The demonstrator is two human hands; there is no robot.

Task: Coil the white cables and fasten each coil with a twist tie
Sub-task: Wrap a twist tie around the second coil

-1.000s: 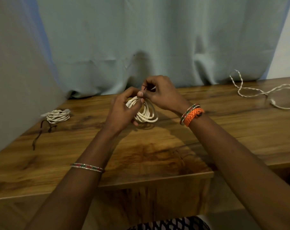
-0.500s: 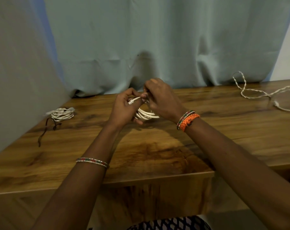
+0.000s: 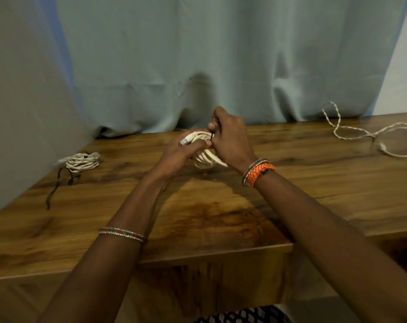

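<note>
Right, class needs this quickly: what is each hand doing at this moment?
Left hand: closed around the white cable coil, holding it.
Right hand: fingers pinching the dark twist tie at the coil's top.

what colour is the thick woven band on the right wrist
Orange, worn beside a thinner beaded bangle; the band shows best in the head view, the only one here.

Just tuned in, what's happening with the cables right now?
A person holds a coiled white cable above the brown wooden table. The left hand grips the coil, while the right hand pinches a thin dark twist tie at its top, apparently fastening it. Another white cable coil lies at the table's left with loose dark ties beside it. A loose, uncoiled white cable waits at the far right.
</note>
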